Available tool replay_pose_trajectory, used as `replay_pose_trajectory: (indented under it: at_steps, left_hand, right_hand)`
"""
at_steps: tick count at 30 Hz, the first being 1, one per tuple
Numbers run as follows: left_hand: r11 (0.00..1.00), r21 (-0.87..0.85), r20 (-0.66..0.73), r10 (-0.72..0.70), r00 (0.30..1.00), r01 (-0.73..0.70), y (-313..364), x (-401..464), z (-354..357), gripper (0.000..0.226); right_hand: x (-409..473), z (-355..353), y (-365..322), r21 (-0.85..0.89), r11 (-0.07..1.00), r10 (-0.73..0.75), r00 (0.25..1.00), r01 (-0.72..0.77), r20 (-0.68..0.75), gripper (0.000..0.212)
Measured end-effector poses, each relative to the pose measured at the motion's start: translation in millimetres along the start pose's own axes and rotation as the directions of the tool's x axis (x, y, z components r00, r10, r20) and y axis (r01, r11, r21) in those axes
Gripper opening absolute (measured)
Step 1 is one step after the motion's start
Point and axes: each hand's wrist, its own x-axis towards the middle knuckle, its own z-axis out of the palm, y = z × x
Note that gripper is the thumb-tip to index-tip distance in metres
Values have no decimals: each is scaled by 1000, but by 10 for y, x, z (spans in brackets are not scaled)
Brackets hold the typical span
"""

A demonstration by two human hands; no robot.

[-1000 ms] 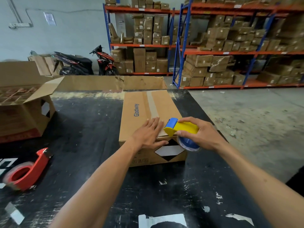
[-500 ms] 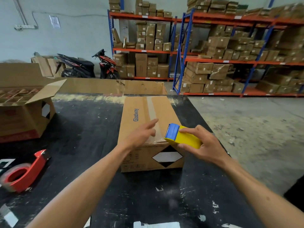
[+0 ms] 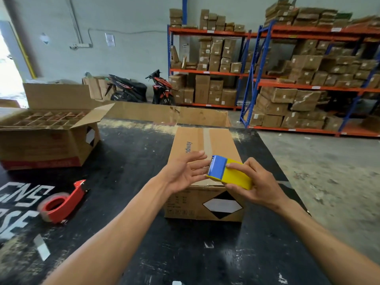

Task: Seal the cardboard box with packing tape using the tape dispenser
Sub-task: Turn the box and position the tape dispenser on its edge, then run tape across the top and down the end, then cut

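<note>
Lifting off box (image 3: 216, 145) — both hands, dispenser (image 3: 228, 172)

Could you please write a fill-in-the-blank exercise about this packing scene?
1. The right hand holds a yellow and ____ tape dispenser.
2. The left hand is open, above the closed ____.
3. A ____ tape dispenser lies unused on the black table.

Missing words: blue; cardboard box; red

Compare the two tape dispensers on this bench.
The yellow-and-blue dispenser is held in the right hand above the sealed box; the red dispenser lies untouched on the black table at the left. The red one's tape roll shows; the yellow one's is hidden. Both are handheld.
</note>
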Motion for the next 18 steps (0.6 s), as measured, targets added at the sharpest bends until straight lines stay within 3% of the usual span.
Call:
replay_pose_trajectory:
  at_steps: [6, 9, 18]
  left_hand:
    - [1000, -7, -97, 7, 995, -7, -1, 9, -20, 35]
    - [998, 52, -151, 43, 988, -36, -18, 43, -16, 38]
    - [988, 120, -430, 143, 891, -101, -75, 206, -47, 34]
  right_hand:
    - [138, 23, -36, 105, 993, -45, 997, 50, -55, 60]
    - [179, 46, -44, 124, 990, -55, 997, 60, -47, 60]
    - [328, 55, -118, 55, 998, -28, 998, 26, 48, 59]
